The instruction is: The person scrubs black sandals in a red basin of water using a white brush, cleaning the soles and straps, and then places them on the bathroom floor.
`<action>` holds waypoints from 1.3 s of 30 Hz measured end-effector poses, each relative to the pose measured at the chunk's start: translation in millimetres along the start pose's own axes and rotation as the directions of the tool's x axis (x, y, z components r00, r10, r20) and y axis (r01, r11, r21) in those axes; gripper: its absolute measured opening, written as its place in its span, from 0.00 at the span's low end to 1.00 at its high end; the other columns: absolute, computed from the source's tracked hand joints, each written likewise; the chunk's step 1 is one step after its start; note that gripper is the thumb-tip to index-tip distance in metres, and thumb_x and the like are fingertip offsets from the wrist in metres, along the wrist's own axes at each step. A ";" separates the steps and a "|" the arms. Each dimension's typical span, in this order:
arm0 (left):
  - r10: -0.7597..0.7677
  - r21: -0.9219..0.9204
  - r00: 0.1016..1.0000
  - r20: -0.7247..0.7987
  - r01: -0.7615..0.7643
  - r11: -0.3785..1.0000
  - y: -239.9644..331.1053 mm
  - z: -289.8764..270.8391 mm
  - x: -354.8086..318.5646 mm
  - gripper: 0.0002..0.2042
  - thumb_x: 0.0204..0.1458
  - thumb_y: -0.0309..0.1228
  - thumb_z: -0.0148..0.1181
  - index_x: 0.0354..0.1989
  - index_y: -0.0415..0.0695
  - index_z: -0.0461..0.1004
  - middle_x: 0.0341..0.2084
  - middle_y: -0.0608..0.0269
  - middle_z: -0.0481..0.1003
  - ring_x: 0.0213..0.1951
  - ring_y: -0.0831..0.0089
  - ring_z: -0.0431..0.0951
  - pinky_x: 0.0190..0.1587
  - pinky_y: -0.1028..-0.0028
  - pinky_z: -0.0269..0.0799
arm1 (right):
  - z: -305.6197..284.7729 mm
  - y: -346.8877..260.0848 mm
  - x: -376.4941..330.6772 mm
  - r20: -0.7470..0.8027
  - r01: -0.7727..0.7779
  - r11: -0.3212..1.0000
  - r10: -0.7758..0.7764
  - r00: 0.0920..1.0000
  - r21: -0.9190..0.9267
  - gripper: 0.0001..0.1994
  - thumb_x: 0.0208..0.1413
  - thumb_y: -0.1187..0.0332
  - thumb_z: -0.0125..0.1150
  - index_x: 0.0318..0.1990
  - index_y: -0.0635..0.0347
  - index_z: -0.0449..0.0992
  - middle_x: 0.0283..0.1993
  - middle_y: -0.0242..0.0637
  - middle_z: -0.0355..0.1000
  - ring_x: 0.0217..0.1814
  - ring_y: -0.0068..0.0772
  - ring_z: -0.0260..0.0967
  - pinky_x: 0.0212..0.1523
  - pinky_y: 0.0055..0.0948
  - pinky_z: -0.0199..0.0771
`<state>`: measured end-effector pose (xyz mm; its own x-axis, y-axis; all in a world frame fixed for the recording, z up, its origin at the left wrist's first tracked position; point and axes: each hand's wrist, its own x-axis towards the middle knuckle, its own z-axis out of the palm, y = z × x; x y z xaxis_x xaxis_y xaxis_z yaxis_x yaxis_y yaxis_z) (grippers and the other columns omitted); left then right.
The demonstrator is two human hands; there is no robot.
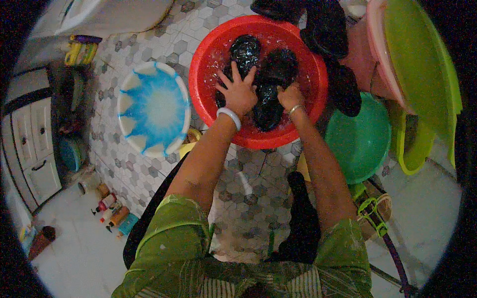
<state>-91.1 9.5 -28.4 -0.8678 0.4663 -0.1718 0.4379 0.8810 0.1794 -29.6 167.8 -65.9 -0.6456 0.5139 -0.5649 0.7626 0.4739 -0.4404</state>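
Closest to me, a person in a green top [164, 233] leans over a red basin [202, 92], both forearms reaching down into it. The basin holds splashed, bubbly water [271, 37] and several wet, black, shoe-like things [245, 52]. The left hand [239, 94], a white bangle [229, 118] at its wrist, is spread wide, fingertips over the upper-left one; it isn't closed around anything. The right hand [291, 97], with a thin bracelet [295, 108], is half curled, thumb against the dark piece in the middle; I can't tell how firmly it grips, its fingers being partly hidden.

Just left of the red basin sits a blue-and-white basin [158, 107]; to its right, a green basin [360, 141]. More black footwear [325, 30] lies past the rim. Farther off, bottles [118, 216] and a white cabinet [35, 141] stand at left.
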 end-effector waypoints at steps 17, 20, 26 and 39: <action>0.032 -0.776 0.995 -0.090 -0.090 0.624 21.0 -48.7 -39.9 0.18 0.54 0.39 0.55 0.48 0.39 0.69 0.42 0.53 0.71 0.47 0.63 0.70 0.52 0.70 0.63 | -62.5 -45.8 -72.2 -0.104 0.239 0.963 -0.227 0.968 0.127 0.39 0.43 0.49 0.63 0.52 0.75 0.58 0.35 0.61 0.72 0.40 0.59 0.72 0.40 0.46 0.72; 0.119 -0.955 0.985 0.126 0.088 0.283 25.8 -43.5 -43.3 0.19 0.53 0.35 0.56 0.51 0.40 0.66 0.45 0.60 0.71 0.45 0.69 0.73 0.49 0.72 0.67 | -41.3 -39.6 -65.4 -0.095 0.426 0.826 -0.422 0.901 0.369 0.36 0.48 0.53 0.60 0.56 0.73 0.57 0.38 0.57 0.73 0.38 0.58 0.72 0.41 0.46 0.73; 0.093 -0.804 0.899 0.428 0.426 -0.415 5.7 -67.3 -47.4 0.22 0.51 0.26 0.56 0.56 0.41 0.63 0.45 0.58 0.72 0.44 0.65 0.75 0.49 0.68 0.71 | -58.7 -11.3 -57.8 -0.055 0.367 0.892 -0.394 0.917 -0.263 0.29 0.53 0.64 0.56 0.60 0.66 0.56 0.47 0.52 0.66 0.47 0.54 0.69 0.43 0.44 0.72; 0.027 -0.837 0.921 0.388 0.365 -0.409 -24.8 -76.8 -57.6 0.19 0.55 0.30 0.53 0.54 0.39 0.64 0.46 0.59 0.73 0.46 0.65 0.74 0.50 0.67 0.70 | 32.9 0.4 -6.6 -0.116 0.143 0.973 -0.124 0.986 0.181 0.37 0.52 0.65 0.56 0.67 0.52 0.41 0.60 0.65 0.50 0.48 0.69 0.64 0.50 0.50 0.66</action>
<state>-70.1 -45.3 51.3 -0.6963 0.4844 -0.5296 -0.6920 -0.2573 0.6745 -23.7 141.1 -85.4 -0.7353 0.5306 -0.4216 0.6570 0.4056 -0.6354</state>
